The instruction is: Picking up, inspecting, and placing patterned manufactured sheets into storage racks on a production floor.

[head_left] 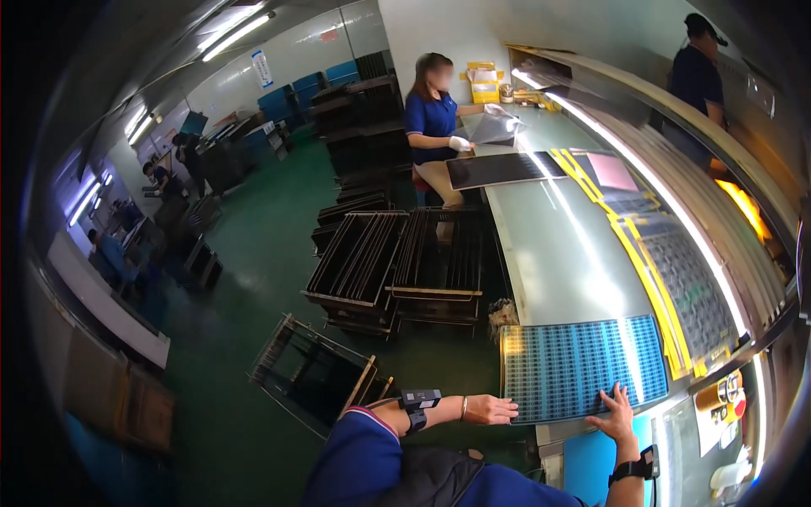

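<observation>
A blue sheet with a fine dark grid pattern [583, 367] lies flat on the near end of the long glass-topped bench [541, 270]. My left hand [492, 411] is at its near left corner, fingers stretched out and their tips touching the edge; the thumb is hidden. Toward the right of the near edge, my right hand [617, 416] rests with its fingers spread on the sheet. Neither hand is wrapped round anything. A bright strip of light reflects across the sheet's right part.
Yellow strips [650, 279] and a dark patterned film [688, 270] lie along the bench's right side. Metal racks [355, 258] stand on the green floor at left. A gloved co-worker [435, 110] handles a sheet at the far end. Bottles [731, 473] stand at lower right.
</observation>
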The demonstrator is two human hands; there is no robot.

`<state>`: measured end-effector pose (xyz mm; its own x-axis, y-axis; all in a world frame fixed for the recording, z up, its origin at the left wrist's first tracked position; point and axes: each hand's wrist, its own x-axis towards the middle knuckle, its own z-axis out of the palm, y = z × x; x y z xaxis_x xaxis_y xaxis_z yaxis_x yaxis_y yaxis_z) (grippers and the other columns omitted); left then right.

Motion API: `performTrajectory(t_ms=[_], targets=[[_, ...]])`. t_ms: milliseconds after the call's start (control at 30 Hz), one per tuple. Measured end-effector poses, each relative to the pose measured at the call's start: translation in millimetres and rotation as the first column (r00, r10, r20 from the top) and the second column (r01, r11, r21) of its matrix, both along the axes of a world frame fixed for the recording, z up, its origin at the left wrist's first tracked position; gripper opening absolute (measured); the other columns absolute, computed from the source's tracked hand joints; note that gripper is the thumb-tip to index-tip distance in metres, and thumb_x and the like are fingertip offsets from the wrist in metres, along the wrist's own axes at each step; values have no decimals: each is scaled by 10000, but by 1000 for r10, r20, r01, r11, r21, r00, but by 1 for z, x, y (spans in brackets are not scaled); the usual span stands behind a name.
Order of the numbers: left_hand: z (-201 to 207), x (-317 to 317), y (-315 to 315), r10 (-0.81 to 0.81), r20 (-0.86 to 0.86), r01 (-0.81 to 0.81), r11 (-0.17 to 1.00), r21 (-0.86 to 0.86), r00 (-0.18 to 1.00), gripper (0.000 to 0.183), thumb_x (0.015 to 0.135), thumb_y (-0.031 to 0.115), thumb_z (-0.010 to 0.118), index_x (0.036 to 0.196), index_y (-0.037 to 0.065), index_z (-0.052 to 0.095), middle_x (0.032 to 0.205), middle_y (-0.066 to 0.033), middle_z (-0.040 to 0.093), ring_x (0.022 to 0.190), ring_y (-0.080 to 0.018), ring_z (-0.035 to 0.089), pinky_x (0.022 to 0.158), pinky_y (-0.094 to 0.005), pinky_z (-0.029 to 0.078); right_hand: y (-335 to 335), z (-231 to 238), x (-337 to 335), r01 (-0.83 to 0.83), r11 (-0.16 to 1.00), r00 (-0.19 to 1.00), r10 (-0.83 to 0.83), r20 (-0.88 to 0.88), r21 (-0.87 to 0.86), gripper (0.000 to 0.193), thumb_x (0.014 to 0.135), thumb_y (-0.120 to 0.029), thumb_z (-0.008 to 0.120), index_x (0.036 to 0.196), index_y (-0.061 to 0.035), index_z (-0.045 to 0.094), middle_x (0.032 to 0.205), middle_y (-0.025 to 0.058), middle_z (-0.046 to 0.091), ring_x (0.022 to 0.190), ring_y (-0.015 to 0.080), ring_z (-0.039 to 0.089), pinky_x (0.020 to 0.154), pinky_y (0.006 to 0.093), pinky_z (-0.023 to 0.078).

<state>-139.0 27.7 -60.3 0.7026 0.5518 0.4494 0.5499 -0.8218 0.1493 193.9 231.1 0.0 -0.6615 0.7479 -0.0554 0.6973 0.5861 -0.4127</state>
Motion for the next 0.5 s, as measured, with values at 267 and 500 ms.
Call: performTrajectory(t_ms=[267, 500], targets=[[115, 23, 33, 669, 287, -585, 741, -330, 685, 167, 855, 74, 535, 992, 17, 612, 1024, -148, 628, 842, -261, 645, 742, -318, 540, 13, -8, 2, -97, 994, 995, 97, 15, 41, 582, 672, -324, 772, 1210, -186, 596, 1415, 267, 311, 1313, 461, 271, 1045, 462, 322], [36, 92, 69, 268, -100, -286, 904, -317, 958, 433, 872, 297, 535, 1270, 129, 501, 1340, -154, 447, 1221, -371, 419, 1021, -547, 323, 72, 23, -8, -128, 980, 989, 137, 52, -156, 171, 852, -243, 573, 893, -158, 716, 961, 76, 673, 940, 325, 616, 873, 428, 456]])
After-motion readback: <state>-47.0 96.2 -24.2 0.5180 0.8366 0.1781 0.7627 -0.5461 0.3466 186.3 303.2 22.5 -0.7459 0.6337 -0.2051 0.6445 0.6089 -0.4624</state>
